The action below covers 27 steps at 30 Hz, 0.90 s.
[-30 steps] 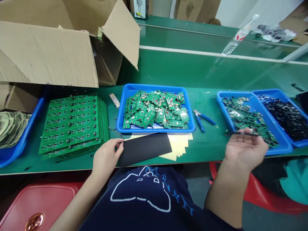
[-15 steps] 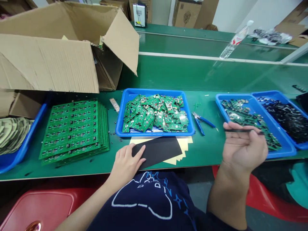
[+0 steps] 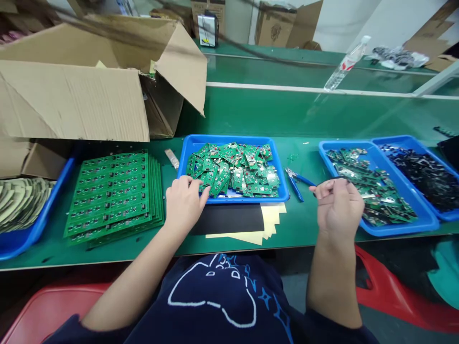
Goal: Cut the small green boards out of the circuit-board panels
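Left hand (image 3: 183, 204): partly open, with fingers (image 3: 190, 182) curled and closed on no single item. The fingertips touch the loose green circuit boards (image 3: 233, 169) heaped in a blue tray (image 3: 233, 199), reaching just over its near rim. Right hand (image 3: 339, 205): raised above the green bench (image 3: 304, 239), with thumb and fingers pinched on a thin black strip (image 3: 340, 178), of which only a short end shows. Blue-handled side cutters (image 3: 294, 184) lie just beside the right fingers. A second blue tray (image 3: 405, 230) of boards lies beyond the hand. A black sheet (image 3: 227, 219) rests on yellow sheets (image 3: 272, 215) below the first tray.
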{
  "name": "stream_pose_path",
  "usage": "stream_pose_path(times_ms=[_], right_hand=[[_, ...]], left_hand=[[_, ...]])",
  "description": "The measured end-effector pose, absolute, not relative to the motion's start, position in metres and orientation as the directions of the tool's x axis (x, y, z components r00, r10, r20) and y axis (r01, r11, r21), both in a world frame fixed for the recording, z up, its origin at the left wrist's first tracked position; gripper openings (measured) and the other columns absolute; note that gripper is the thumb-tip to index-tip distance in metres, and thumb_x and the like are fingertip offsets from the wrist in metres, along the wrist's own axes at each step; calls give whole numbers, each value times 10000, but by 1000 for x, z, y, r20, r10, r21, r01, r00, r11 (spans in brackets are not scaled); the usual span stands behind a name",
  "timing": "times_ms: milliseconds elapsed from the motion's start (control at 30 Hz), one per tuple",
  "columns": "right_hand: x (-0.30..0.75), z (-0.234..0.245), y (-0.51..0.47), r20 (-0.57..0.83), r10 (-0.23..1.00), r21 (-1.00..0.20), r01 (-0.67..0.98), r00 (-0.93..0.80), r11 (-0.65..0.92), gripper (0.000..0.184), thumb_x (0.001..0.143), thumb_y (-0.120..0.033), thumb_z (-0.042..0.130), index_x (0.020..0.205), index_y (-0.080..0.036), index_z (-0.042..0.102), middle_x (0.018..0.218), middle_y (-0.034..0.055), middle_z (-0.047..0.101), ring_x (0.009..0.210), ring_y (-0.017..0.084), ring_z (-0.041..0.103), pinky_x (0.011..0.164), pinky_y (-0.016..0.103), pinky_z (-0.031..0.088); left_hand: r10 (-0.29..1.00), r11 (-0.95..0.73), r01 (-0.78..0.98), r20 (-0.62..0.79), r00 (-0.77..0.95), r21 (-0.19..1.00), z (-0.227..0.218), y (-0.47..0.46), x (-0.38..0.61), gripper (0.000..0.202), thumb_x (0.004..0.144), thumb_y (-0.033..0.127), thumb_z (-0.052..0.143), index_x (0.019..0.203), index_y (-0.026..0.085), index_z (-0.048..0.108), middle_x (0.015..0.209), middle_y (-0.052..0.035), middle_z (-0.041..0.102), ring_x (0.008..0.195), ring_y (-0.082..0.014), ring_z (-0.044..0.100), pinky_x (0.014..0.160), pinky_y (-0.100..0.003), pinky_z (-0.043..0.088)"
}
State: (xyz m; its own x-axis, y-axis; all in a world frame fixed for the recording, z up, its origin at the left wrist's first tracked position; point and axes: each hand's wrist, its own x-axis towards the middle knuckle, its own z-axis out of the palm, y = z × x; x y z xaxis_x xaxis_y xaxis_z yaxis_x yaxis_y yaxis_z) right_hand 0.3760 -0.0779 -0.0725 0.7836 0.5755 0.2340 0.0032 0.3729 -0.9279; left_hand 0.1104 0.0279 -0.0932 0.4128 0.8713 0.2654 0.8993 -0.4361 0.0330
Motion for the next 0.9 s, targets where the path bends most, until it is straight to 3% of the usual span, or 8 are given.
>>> stream_pose_path(times_ms=[100, 233, 367, 467, 567, 667, 767, 900], right_hand=[[376, -71, -73, 250, 613, -929, 8, 749, 370, 246, 738, -386, 619, 669, -160, 551, 527, -56, 481, 481, 66, 455, 599, 265, 480], [383, -72, -72, 238, 689, -952, 23, 685, 306, 285, 788, -405, 534, 825, -138, 627, 629, 2, 580, 558, 98, 541, 543, 244, 458], [391, -73, -63, 263, 701, -963, 133, 663, 235, 183, 769, -289, 556, 844, -149, 645, 670, 5, 606, 576, 100, 559, 553, 241, 455], [380, -69, -49, 356, 756, -925, 322, 549, 201, 160, 801, -243, 525, 881, -162, 639, 689, 0, 614, 571, 94, 555, 586, 251, 471], [346, -64, -45, 377, 918, -780, 576, 125, 242, 156, 834, -225, 483, 851, -166, 627, 729, 21, 632, 617, 113, 579, 606, 256, 478], [308, -66, -60, 154, 912, -487, 773, -381, 405, 188, 855, -205, 448, 793, -162, 620, 994, 93, 655, 779, 160, 632, 678, 278, 489], [285, -77, -77, -114, 854, -278, 842, -507, 462, 203, 878, -221, 408, 857, -159, 600, 1267, 142, 537, 726, 169, 663, 601, 270, 495], [274, -91, -79, -253, 850, -144, 887, -461, 438, 216, 886, -197, 363, 923, -134, 566, 1373, 181, 409, 614, 180, 666, 489, 280, 476]], left_hand=[[913, -379, 925, 162, 376, -8, -94, 43, 125, 410, 820, 473, 459, 914, 107, 619, 911, -162, 584, 867, -318, 525, 628, -361, 378], [911, -389, 918, 178, 372, 76, -94, 51, 123, 292, 805, 386, 500, 930, 140, 599, 935, -141, 614, 903, -313, 540, 672, -369, 393], [923, -384, 840, 182, 339, 384, -86, 59, 111, 169, 774, 258, 504, 881, 165, 595, 877, -84, 652, 847, -246, 589, 734, -348, 418], [932, -363, 699, 234, 278, 616, -77, 64, 111, 161, 753, 286, 523, 848, 176, 594, 840, -46, 655, 787, -194, 601, 742, -302, 439], [923, -379, 610, 334, 192, 696, -71, 65, 115, 175, 733, 325, 557, 818, 178, 599, 822, -30, 650, 770, -175, 595, 754, -287, 445], [925, -371, 544, 349, 148, 753, -71, 59, 112, 173, 710, 327, 600, 800, 180, 613, 818, -21, 643, 783, -166, 584, 771, -281, 437], [970, -242, 373, 230, 76, 896, -76, 53, 107, 203, 660, 328, 659, 793, 178, 627, 747, -1, 614, 705, -138, 556, 698, -259, 434], [1000, 22, -23, -22, 5, 999, -77, 50, 113, 247, 560, 302, 711, 746, 165, 622, 650, 33, 549, 608, -96, 503, 611, -231, 406]])
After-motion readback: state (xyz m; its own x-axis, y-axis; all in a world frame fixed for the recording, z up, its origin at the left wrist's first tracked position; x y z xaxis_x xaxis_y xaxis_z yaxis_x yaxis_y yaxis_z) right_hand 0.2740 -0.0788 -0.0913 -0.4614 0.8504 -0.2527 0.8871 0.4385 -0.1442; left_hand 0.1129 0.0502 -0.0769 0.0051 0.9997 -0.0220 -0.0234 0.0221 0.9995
